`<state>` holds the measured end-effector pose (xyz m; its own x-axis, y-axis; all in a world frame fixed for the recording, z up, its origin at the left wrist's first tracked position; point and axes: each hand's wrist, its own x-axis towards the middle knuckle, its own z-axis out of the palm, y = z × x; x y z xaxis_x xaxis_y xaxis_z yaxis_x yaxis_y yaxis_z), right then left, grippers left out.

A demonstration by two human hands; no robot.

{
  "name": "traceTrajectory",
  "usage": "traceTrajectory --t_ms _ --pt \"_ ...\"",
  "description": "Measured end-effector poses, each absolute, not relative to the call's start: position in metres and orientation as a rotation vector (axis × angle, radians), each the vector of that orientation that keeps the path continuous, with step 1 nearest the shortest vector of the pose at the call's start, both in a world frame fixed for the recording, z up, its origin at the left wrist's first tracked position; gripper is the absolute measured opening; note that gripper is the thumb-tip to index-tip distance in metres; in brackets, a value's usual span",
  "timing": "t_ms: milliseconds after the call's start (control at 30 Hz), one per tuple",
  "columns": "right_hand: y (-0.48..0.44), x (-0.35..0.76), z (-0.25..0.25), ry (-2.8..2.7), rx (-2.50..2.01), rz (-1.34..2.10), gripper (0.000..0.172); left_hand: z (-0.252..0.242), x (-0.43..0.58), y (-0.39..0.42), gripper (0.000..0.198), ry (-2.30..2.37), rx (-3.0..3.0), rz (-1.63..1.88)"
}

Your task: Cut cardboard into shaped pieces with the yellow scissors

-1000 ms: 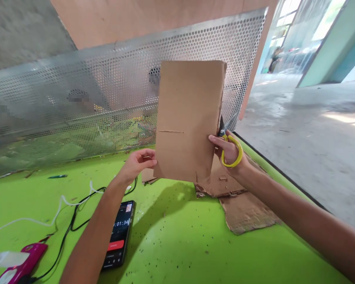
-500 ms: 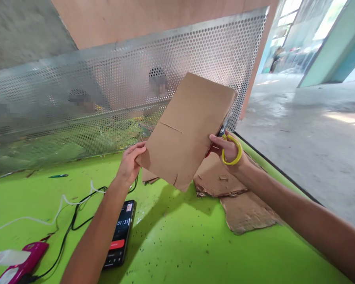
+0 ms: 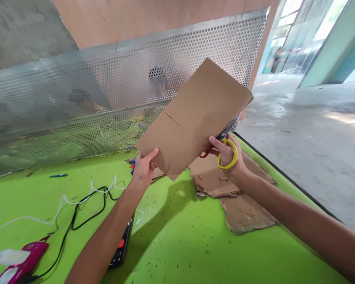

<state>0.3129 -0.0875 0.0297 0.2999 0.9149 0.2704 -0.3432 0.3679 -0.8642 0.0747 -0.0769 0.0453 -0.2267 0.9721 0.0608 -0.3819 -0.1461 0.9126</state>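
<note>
A brown cardboard sheet (image 3: pixel 195 114) with a short slit across it is held tilted above the green table (image 3: pixel 171 244). My left hand (image 3: pixel 144 169) pinches its lower left edge, fingers closed on the board. My right hand (image 3: pixel 226 154) grips yellow-handled scissors (image 3: pixel 226 152) at the sheet's lower right edge. The blades are mostly hidden behind the cardboard.
Torn cardboard scraps (image 3: pixel 236 197) lie on the table under my right arm. A phone (image 3: pixel 122 248) is partly hidden by my left forearm. Black and white cables (image 3: pixel 83 201) and a pink object (image 3: pixel 20 264) lie at the left. A perforated metal panel (image 3: pixel 106 90) stands behind.
The cardboard turned from upright to a slanted tilt, top corner swinging right and rising. My left hand shifted along its lower edge. The scissors stayed at the right edge.
</note>
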Motion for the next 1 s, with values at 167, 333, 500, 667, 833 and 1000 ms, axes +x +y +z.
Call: traceTrajectory --t_ms 167,333,500,667,833,1000 --pt "-0.100 0.300 0.032 -1.102 -0.790 1.182 0.026 0.050 0.061 -0.068 0.028 0.990 0.745 1.908" --pt "-0.108 0.292 0.026 -1.468 -0.993 1.366 0.028 0.055 0.031 -0.057 0.039 1.024 0.883 2.066" --pt "-0.121 0.291 0.024 -1.984 -1.089 1.022 0.027 0.061 0.017 -0.054 0.042 1.058 0.980 2.122" --pt "-0.129 0.288 0.026 -2.096 -1.091 0.864 0.025 0.059 0.023 -0.056 0.047 1.017 1.100 2.102" --pt "-0.128 0.286 0.023 -2.083 -1.127 0.798 0.019 0.056 0.029 -0.057 0.045 1.023 1.077 2.074" --pt "-0.126 0.287 0.018 -2.100 -1.138 0.757 0.012 0.057 0.033 -0.063 0.037 1.048 1.124 2.027"
